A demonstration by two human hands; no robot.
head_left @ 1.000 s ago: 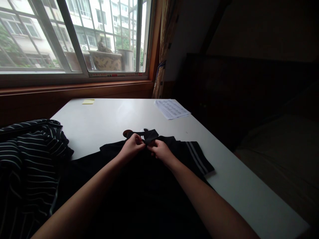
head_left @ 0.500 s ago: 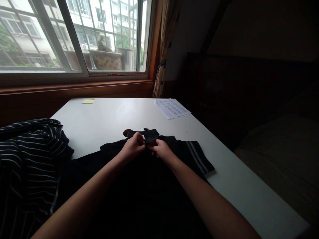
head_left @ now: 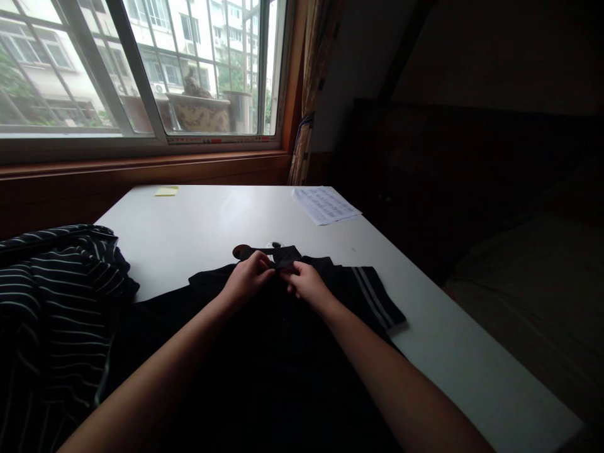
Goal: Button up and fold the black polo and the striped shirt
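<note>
A black garment (head_left: 278, 352) with a collar (head_left: 287, 254) lies spread over the near part of the table, and a sleeve with two grey stripes (head_left: 375, 292) points to the right. My left hand (head_left: 249, 275) pinches the cloth just below the collar. Close beside it, my right hand (head_left: 304, 282) is closed on the collar's lower edge. The fingertips of both hands nearly meet, and the small detail between them is too dark to make out. Just beyond the collar lie a brown rounded thing (head_left: 241, 251) and a small white round thing (head_left: 274, 245), both partly covered.
A black cloth with white stripes (head_left: 61, 302) is heaped at the left. On the white table (head_left: 212, 214) lie a yellow sticky note (head_left: 167, 191) and printed papers (head_left: 325, 206) near the far edge. A window (head_left: 202, 75) and a tied curtain (head_left: 306, 113) stand behind.
My left fingers have shifted slightly at the collar, and the collar flap sits a little lower and flatter. Both hands otherwise keep their places.
</note>
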